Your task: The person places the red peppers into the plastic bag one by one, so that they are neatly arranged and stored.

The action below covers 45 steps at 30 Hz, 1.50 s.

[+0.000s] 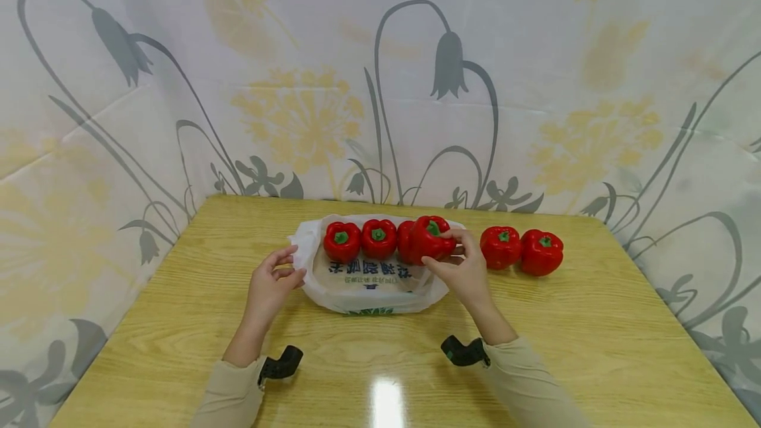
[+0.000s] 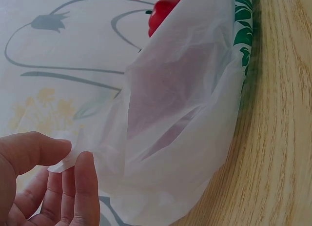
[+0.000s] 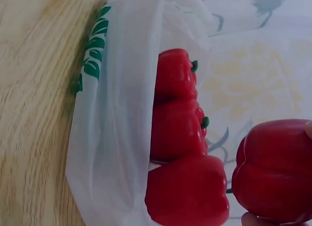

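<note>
In the head view, the left hand (image 1: 270, 286), left of centre, pinches the rim of a white plastic bag (image 1: 368, 302) that lies on the wood-grain table (image 1: 357, 362) in the middle of the frame. Three red peppers (image 1: 378, 243) sit in a row at the bag's upper part. The right hand (image 1: 466, 273), right of centre, grips another pepper (image 1: 429, 243) — it overlaps the rightmost of that row. Two more peppers (image 1: 501, 248) stand side by side on the table, right of the bag.

In the left wrist view, thumb and fingers at lower left pinch the bag's edge; red shows at the top.

In the right wrist view, the held pepper is at lower right, fingertips at its edge — just beside the lowest of three bagged peppers. A green leaf print (image 3: 94, 52) marks the bag at upper left.
</note>
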{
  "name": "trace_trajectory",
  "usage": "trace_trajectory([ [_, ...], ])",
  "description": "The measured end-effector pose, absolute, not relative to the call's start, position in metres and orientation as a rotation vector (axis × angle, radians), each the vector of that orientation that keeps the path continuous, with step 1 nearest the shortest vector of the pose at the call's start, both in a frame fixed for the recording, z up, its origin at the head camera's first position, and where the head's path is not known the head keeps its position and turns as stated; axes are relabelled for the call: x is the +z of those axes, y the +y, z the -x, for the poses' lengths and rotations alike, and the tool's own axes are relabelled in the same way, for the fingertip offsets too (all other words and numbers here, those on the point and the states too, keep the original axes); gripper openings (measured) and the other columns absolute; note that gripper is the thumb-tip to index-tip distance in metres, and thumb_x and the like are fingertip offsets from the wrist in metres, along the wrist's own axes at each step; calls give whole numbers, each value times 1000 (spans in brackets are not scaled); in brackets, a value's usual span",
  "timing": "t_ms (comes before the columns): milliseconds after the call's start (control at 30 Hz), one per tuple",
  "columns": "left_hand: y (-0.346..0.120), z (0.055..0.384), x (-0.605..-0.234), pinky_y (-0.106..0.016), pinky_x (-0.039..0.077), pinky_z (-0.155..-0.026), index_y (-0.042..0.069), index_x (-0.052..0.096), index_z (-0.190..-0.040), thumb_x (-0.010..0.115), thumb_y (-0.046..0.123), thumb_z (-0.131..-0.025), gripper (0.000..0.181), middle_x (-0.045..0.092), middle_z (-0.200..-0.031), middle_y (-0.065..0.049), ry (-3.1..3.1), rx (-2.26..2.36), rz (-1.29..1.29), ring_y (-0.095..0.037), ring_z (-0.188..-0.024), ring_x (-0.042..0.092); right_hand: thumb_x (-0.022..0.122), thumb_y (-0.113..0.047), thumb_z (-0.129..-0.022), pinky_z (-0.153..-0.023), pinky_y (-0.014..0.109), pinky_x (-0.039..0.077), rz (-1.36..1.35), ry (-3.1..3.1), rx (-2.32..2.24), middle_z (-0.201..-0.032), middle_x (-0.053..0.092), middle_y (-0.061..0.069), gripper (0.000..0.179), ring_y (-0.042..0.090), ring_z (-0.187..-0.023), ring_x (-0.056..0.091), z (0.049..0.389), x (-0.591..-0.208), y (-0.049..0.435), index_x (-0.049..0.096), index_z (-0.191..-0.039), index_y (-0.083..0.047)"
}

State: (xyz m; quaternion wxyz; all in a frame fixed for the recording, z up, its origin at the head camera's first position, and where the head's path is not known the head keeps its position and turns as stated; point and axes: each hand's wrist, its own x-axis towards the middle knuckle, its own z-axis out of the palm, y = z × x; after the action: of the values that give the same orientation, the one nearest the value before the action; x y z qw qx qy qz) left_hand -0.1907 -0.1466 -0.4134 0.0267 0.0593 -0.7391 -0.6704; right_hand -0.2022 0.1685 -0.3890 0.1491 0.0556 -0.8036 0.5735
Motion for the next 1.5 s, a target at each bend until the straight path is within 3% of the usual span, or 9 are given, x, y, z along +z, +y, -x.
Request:
trace_trajectory([
  [567, -147, 191, -415, -21, 54, -69, 3, 50, -131, 62, -1, -87, 46, 45, -114, -14, -2282, -2061, -175, -11, -84, 52, 81, -10, -72, -75, 36, 51, -205, -2300, 1688, -112, 51, 12, 46, 27, -88, 50, 202, -400, 136, 55, -109, -2],
  [867, -146, 191, -415, -23, 55, -70, 3, 50, -130, 62, -3, -86, 46, 45, -114, -13, -2289, -2041, -164, -10, -83, 53, 83, -11, -70, -72, 30, 52, -241, -2297, 1709, -104, 53, 11, 45, 25, -88, 53, 199, -410, 122, 56, -105, -4],
  [1500, -146, 191, -415, -22, 54, -70, 3, 50, -131, 62, -2, -87, 46, 45, -116, -14, -2278, -2063, -153, -9, -83, 52, 85, -18, -67, -72, 30, 52, -268, -2430, 1594, -99, 55, 6, 43, 21, -85, 55, 198, -424, 89, 59, -100, -8],
])
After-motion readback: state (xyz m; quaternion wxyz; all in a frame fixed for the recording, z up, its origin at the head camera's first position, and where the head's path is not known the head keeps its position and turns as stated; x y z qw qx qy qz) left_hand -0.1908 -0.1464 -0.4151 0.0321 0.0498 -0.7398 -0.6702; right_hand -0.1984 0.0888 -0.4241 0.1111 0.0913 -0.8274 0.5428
